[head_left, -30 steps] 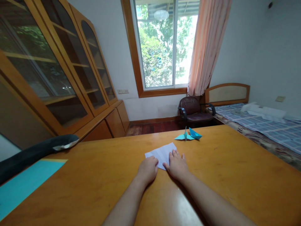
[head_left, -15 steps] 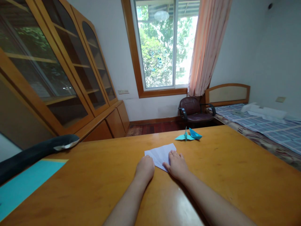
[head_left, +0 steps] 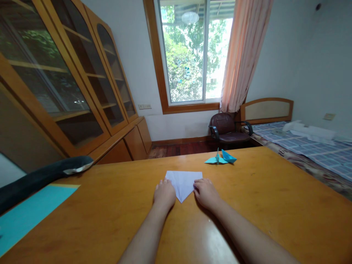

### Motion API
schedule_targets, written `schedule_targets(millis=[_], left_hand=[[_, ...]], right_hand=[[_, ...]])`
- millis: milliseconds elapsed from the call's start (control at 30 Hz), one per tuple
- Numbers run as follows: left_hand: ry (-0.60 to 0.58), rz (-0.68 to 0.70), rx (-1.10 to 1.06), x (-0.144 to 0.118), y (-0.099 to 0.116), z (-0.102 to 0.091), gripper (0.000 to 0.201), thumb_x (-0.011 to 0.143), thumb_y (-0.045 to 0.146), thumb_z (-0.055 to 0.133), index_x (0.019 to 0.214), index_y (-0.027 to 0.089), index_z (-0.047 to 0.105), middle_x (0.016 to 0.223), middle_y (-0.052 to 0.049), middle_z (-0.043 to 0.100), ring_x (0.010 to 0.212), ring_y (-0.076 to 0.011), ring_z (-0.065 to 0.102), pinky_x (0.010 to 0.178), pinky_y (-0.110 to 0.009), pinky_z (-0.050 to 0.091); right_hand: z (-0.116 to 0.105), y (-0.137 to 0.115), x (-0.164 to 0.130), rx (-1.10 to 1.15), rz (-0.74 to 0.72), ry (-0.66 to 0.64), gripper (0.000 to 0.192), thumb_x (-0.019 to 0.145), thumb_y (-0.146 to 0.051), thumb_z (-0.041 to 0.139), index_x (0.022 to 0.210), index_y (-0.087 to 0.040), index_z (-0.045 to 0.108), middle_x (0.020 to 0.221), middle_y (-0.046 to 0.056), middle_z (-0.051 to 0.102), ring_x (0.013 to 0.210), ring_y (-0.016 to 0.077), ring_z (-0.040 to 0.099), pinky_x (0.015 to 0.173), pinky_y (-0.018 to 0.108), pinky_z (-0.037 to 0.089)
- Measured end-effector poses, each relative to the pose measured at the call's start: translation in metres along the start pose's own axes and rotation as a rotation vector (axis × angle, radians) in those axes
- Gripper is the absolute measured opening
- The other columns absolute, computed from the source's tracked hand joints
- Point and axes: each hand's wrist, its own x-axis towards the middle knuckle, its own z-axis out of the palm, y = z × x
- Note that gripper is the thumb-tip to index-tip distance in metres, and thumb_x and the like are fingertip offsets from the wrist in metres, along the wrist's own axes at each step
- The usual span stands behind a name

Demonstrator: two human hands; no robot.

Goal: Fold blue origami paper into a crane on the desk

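Observation:
A pale lilac sheet of folded paper lies on the wooden table, its straight edge away from me and its point towards me. Crease lines run down to that point. At the paper's left edge is my left hand, closed with its fingertips on the edge; the thumb is hidden. My right hand has its curled fingers closed on the right edge. Beyond the paper, to the right, stand a light turquoise folded paper crane and a blue folded paper boat.
On the left of the table lies a turquoise sheet, beside a long dark object with a whitish patch. A brown armchair stands past the far edge. To the right is a bed; glass-fronted cabinets line the left wall.
The folded paper has turned so that its far edge lies nearly level and its point faces me. My left hand has shifted slightly left, its fingers reaching further forward; my right hand has moved to the right edge.

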Motion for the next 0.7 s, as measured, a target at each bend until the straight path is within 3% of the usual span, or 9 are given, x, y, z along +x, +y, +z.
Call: schedule_targets(millis=[167,367,500,700], left_hand=[[-0.058,-0.12,-0.078,0.0,0.001,0.002,0.075,0.087,0.058,0.033,0.142,0.006,0.036,0.153,-0.021,0.025,0.14,-0.0389,0.024,0.108,-0.053,0.026],[-0.057,-0.136,-0.085,0.001,-0.003,0.005,0.089,0.08,0.07,0.037,0.143,0.007,0.035,0.154,-0.02,0.022,0.141,-0.0417,0.018,0.11,-0.055,0.02],[-0.005,-0.113,-0.048,-0.001,-0.001,0.004,0.083,0.08,0.065,0.042,0.139,0.006,0.041,0.153,-0.021,0.027,0.14,-0.041,0.02,0.111,-0.055,0.018],[0.049,0.022,0.003,-0.009,0.011,0.001,0.054,0.087,0.045,0.043,0.127,0.011,0.055,0.145,-0.02,0.042,0.134,-0.0357,0.035,0.108,-0.05,0.026]], right_hand=[[-0.001,-0.001,-0.002,0.033,-0.043,-0.013,0.024,0.086,-0.015,0.046,0.08,-0.02,0.069,0.096,0.005,0.07,0.098,0.0193,0.056,0.09,0.033,0.028],[0.002,0.001,-0.002,0.057,-0.132,-0.016,0.026,0.081,-0.011,0.046,0.083,-0.021,0.07,0.091,0.004,0.069,0.093,0.0176,0.057,0.1,0.036,0.022],[0.002,0.001,-0.001,0.033,-0.2,-0.014,0.027,0.079,-0.01,0.047,0.086,-0.021,0.07,0.086,0.004,0.068,0.087,0.0174,0.057,0.095,0.033,0.028],[0.001,0.0,-0.001,-0.005,-0.211,-0.034,0.023,0.082,-0.012,0.048,0.084,-0.019,0.07,0.085,0.005,0.067,0.086,0.0183,0.056,0.086,0.029,0.033]])
